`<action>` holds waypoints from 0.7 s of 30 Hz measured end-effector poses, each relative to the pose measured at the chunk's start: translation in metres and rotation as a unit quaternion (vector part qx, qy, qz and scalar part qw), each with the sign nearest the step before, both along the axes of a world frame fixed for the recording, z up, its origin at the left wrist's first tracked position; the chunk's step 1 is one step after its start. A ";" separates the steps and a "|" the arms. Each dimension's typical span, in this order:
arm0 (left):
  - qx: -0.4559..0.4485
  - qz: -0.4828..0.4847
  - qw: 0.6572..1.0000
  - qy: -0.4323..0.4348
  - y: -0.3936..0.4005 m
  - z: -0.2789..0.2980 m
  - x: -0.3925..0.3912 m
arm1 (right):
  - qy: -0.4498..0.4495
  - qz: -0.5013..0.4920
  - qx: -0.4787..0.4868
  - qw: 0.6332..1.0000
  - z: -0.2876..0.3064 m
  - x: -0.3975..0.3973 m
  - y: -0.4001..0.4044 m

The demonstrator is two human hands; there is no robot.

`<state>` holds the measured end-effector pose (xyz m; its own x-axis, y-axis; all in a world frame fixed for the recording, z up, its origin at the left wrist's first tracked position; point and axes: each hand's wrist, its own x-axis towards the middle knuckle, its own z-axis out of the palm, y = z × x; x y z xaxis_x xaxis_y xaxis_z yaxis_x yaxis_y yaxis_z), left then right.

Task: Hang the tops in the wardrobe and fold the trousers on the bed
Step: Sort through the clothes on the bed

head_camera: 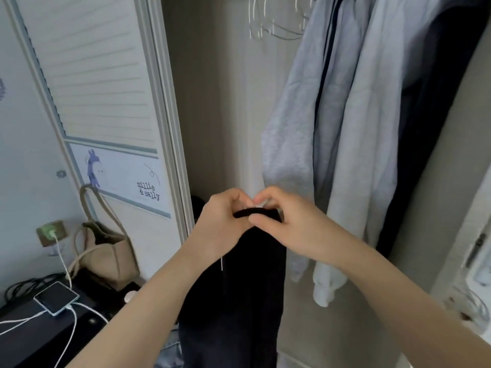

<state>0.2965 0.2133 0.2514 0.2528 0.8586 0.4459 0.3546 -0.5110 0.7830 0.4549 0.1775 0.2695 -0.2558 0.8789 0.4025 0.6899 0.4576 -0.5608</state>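
While I stand facing the open cream-walled wardrobe (212, 102), my left hand (223, 221) and right hand (287, 221) meet in front of it, fingers curled and pinching the top edge of a black cloth garment (252, 288) that hangs straight down from my grip. Right of that dark garment, pale grey hooded tops (345, 128) and a navy one hang inside the wardrobe, with bare wire hangers (271, 19) above. Left of the wardrobe, a beige handbag (106, 251) leans by the louvred door (93, 75), and a phone (56, 297) lies charging.

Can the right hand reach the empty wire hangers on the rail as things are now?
Probably not yet: the right hand and left hand both hold the black garment; the wire hangers hang unobstructed far above.
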 end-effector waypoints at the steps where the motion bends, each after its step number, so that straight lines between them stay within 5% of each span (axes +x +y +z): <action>1: -0.026 0.007 1.000 -0.015 0.007 0.003 0.004 | -0.002 -0.022 0.025 0.999 -0.004 0.003 0.010; 4: -0.103 -0.018 0.994 -0.045 0.025 0.003 0.004 | 0.066 -0.056 0.016 0.996 -0.013 0.014 0.032; 7: -0.143 -0.050 0.988 -0.027 0.044 -0.013 -0.007 | 0.261 -0.039 -0.110 0.958 -0.013 0.022 0.046; 10: -0.097 -0.009 0.988 0.117 0.068 -0.050 -0.018 | 0.342 -0.046 -0.138 0.928 -0.014 0.017 0.059; 14: -0.095 0.040 0.940 0.325 0.095 -0.101 -0.040 | 0.494 -0.034 -0.113 0.861 0.003 0.014 0.070; 16: -0.135 0.090 0.909 0.384 0.114 -0.108 -0.056 | 0.498 -0.004 -0.087 0.863 0.016 0.017 0.070; 18: -0.225 0.123 0.884 0.391 0.132 -0.092 -0.072 | 0.426 0.011 -0.073 0.902 0.023 0.016 0.070; 21: -0.383 0.054 0.895 0.223 0.148 -0.052 -0.091 | 0.285 -0.020 -0.036 0.958 0.029 0.010 0.073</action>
<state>0.2057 0.3615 0.1990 0.1559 0.8997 -0.4076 0.7342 0.1705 0.6571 0.4648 0.2503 0.2989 0.0211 0.9142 0.4047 0.2790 0.3834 -0.8804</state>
